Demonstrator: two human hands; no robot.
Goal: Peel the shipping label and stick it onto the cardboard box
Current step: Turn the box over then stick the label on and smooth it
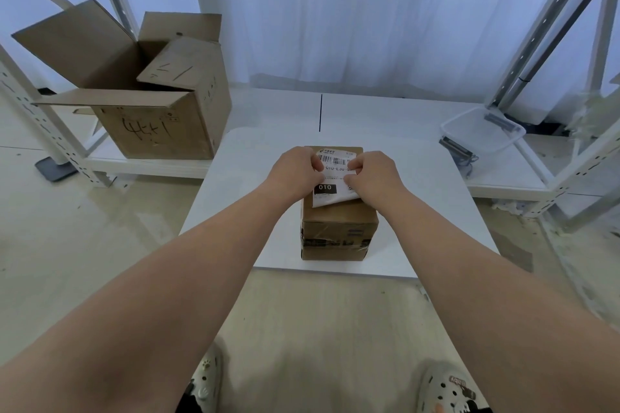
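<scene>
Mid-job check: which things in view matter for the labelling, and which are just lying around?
In the job:
- shipping label, pinched by the left hand and right hand
- small cardboard box beneath it, on the white table

Lying about:
- large open carton, left shelf
- clear plastic tub, right shelf

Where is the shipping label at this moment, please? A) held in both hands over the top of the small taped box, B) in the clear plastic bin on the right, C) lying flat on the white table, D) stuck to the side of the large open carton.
A: the left hand and right hand both pinch the shipping label over the top of the small cardboard box.
</scene>
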